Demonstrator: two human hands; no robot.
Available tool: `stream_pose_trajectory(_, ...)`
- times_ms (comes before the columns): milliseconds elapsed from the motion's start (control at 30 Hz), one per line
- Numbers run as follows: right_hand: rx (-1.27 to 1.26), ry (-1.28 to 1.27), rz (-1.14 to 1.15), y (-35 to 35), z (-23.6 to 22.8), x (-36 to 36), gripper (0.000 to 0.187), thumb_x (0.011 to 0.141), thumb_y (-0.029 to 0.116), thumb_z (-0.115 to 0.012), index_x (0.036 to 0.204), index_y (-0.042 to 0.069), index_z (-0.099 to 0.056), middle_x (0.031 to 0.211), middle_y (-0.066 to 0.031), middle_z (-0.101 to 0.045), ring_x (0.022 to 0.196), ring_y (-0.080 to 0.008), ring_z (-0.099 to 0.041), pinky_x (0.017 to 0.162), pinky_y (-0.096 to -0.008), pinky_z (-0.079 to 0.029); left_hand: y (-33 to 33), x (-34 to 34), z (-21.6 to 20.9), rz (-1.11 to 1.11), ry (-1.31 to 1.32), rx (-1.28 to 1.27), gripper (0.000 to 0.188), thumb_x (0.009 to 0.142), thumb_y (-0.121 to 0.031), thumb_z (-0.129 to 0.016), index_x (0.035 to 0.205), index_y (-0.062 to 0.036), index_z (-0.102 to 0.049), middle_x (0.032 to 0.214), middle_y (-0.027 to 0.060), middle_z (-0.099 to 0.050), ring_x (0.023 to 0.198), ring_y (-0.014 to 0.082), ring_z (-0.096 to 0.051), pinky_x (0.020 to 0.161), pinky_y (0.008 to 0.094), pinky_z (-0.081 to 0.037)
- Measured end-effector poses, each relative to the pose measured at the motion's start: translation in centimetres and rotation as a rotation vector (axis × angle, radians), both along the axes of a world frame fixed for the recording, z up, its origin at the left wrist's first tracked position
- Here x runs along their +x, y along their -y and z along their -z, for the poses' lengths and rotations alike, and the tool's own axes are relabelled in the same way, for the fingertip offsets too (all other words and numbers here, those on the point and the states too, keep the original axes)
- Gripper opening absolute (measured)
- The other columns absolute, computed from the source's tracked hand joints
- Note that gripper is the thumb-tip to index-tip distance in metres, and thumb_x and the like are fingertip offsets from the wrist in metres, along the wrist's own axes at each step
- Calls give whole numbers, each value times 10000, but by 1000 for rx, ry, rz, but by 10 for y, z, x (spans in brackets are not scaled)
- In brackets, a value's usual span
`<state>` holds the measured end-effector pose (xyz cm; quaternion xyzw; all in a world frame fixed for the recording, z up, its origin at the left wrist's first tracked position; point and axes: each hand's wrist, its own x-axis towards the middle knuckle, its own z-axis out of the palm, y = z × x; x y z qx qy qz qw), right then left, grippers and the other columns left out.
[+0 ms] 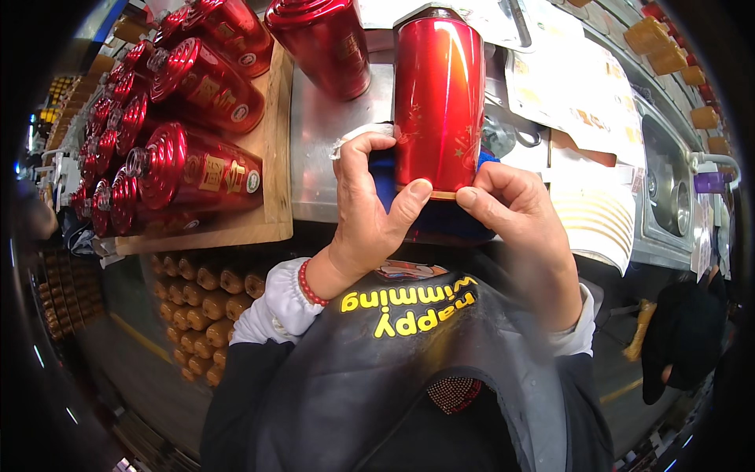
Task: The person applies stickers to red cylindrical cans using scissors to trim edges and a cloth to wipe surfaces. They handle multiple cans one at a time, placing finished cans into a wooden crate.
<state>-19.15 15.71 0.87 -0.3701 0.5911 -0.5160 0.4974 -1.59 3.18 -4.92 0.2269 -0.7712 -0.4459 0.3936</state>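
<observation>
A glossy red bottle (439, 102) lies tilted in front of me between both hands, its dark end pointing away. My left hand (363, 189) is closed round its left side, the thumb pressed near the close edge. A crumpled white tissue (358, 139) sits at that hand's bent forefinger. My right hand (525, 211) pinches the near right corner, thumb and finger at the narrow gold band (444, 194) along the bottle's edge. A blue cloth (383, 179) shows underneath. The fingers behind the bottle are hidden.
On the left, a wooden board (275, 157) carries several similar red bottles (208, 169). Another red bottle (326, 51) stands on the metal worktop (314, 145). Printed sheets (594, 208) lie at right, beside a sink (668, 193). Amber bottles (206, 307) are stacked below; a dark-clothed person (684, 338) is at far right.
</observation>
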Motion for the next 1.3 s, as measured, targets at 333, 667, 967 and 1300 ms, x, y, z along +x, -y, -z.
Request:
stream_pose_trajectory(333,-35,-4,13,0,3,1,272,979,159,-715,776,39,-581,685,85,-491,639,-6,-398,544,-217,-341,1,2,-3,18,35,-13,587,915,-329,-743,1280,9,-432,1270,179,-491,1197,289,-449,1083,411,-326)
stream_pose_trajectory(667,-42,48,27,3,-3,5,211,980,168,-710,858,4,-655,723,89,-530,679,-4,-428,591,-210,-378,-2,23,-5,-31,-50,-721,258,861,-197,-779,1085,-189,-651,1089,66,-616,1115,276,-534,1119,552,-353)
stream_pose_trajectory(967,-10,11,21,3,4,3,228,970,168,-710,819,12,-639,703,94,-510,667,-1,-415,565,-220,-359,4,27,-7,50,-8,-888,345,775,-105,-803,1074,-238,-694,1021,-12,-630,997,206,-562,1080,476,-404)
stream_pose_trajectory(1300,-49,65,-7,4,17,-1,272,971,195,-717,779,29,-621,683,93,-476,658,-2,-397,548,-227,-338,13,15,-27,147,24,-1144,352,706,-162,-809,1009,-301,-697,1013,-26,-573,1014,190,-543,1030,457,-442)
